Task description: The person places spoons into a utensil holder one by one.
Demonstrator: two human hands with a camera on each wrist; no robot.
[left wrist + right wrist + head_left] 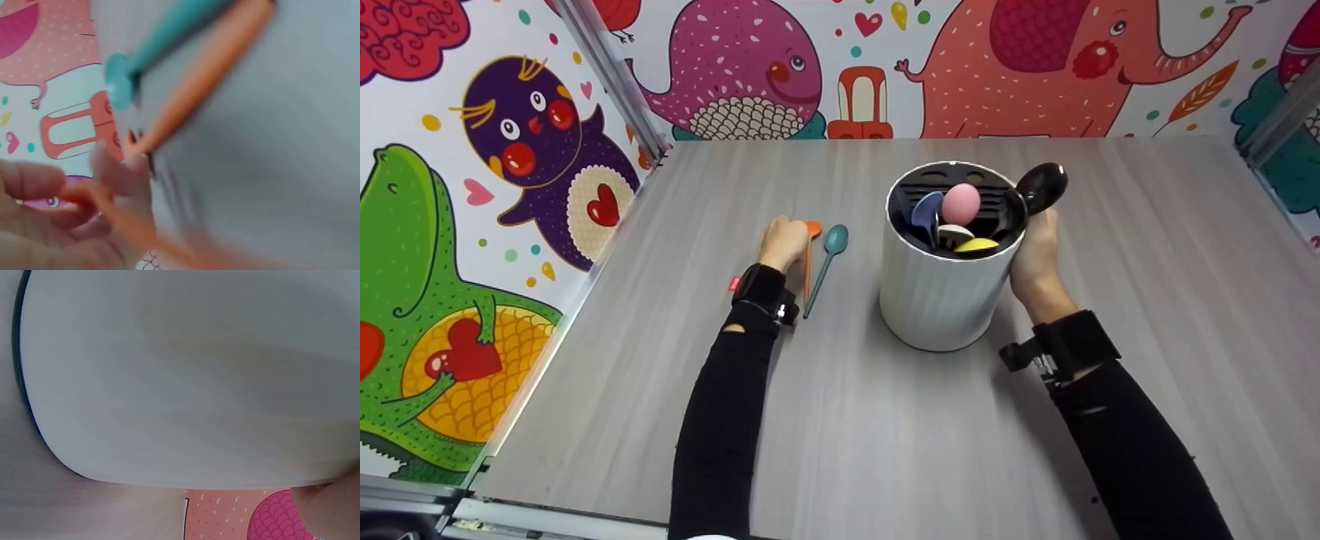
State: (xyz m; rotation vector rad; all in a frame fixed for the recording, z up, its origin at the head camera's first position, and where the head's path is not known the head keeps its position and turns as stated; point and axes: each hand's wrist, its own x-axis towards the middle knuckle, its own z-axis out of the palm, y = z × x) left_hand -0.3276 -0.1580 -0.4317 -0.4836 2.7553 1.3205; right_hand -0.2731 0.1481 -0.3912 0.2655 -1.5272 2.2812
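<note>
My left hand (784,241) is low over the tabletop, left of the utensil holder. In the left wrist view its fingers pinch one end of a blurred orange utensil (135,225), whose kind is unclear. Close by lie an orange spoon (808,262) and a teal spoon (835,238). The tall white ribbed utensil holder (941,300) stands upright with several utensils in its black insert. My right hand (1037,255) grips the holder's right side below a black spoon (1042,187); its fingertips are mostly hidden. The holder's white wall (169,382) fills most of the right wrist view.
Pink (961,204), blue (927,208) and yellow (976,244) utensil heads show at the holder's top. The grey tabletop (840,450) meets cartoon-printed walls (742,67) at the back and left. A metal frame rail (555,517) runs along the front edge.
</note>
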